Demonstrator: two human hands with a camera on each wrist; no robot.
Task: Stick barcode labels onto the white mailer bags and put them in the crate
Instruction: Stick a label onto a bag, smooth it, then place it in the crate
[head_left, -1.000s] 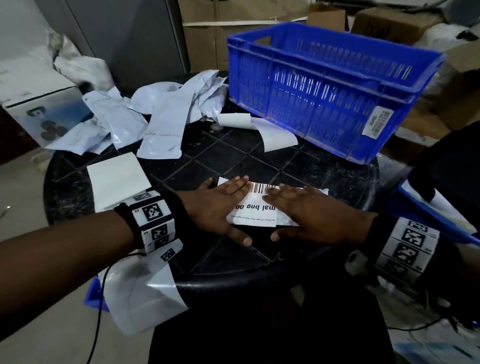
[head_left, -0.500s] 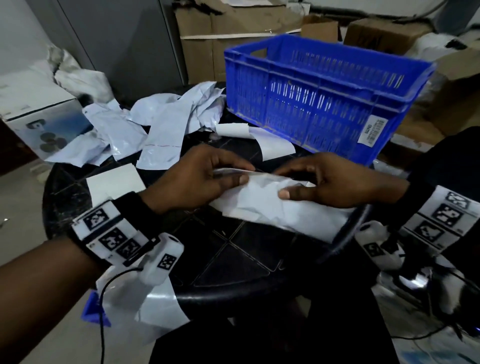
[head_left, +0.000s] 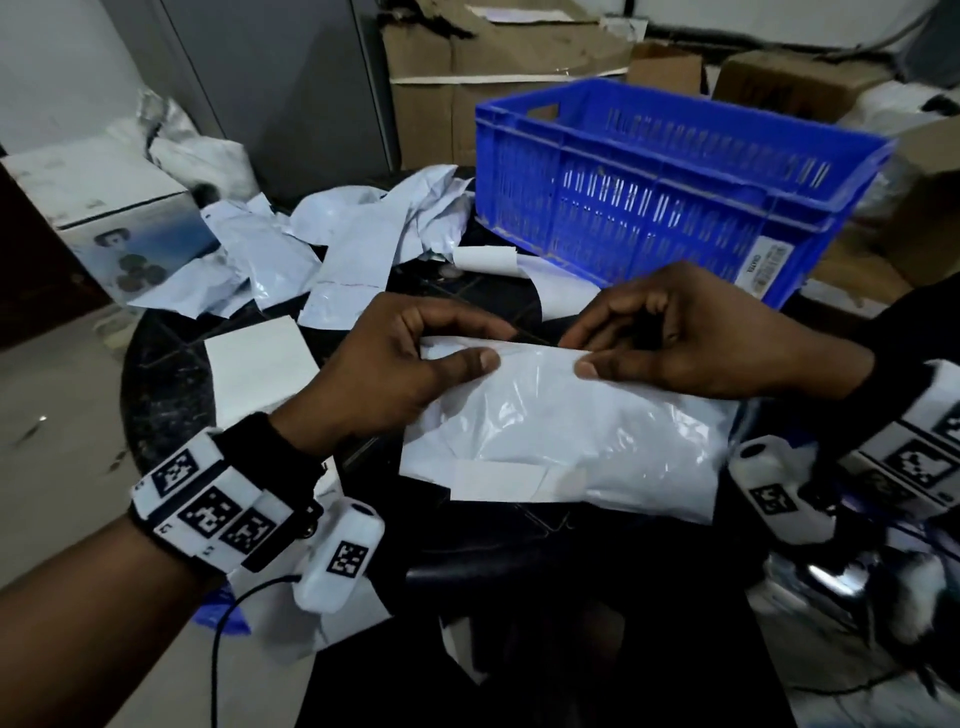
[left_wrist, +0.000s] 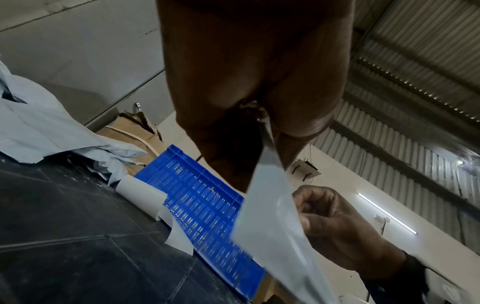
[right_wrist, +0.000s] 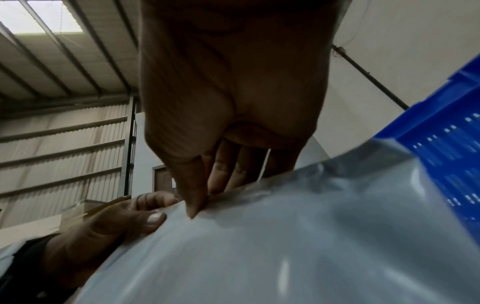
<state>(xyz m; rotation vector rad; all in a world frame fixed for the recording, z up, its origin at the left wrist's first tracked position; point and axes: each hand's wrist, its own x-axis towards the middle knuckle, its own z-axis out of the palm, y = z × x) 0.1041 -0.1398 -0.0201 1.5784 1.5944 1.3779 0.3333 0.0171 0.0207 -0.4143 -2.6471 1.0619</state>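
Observation:
A white mailer bag (head_left: 582, 431) hangs lifted above the black round table (head_left: 171, 374), its plain side toward me. My left hand (head_left: 410, 364) pinches its top edge at the left, thumb on the near face. My right hand (head_left: 670, 343) pinches the same edge at the right. The left wrist view shows the mailer bag (left_wrist: 275, 216) hanging from my left hand's fingers, and the right wrist view shows the mailer bag (right_wrist: 285, 246) under both thumbs. The barcode label is hidden on the far face. The blue crate (head_left: 670, 187) stands behind the bag on the table.
A heap of loose white mailer bags (head_left: 337, 244) lies at the table's back left. A white sheet (head_left: 254, 364) lies on the table's left part, and a curled backing strip (head_left: 485, 259) lies by the crate. Cardboard boxes (head_left: 467, 67) stand behind.
One second ago both hands pressed flat on the label on the bag lying on the table. They have since pinched the bag's edge, turned it plain side up and lifted it.

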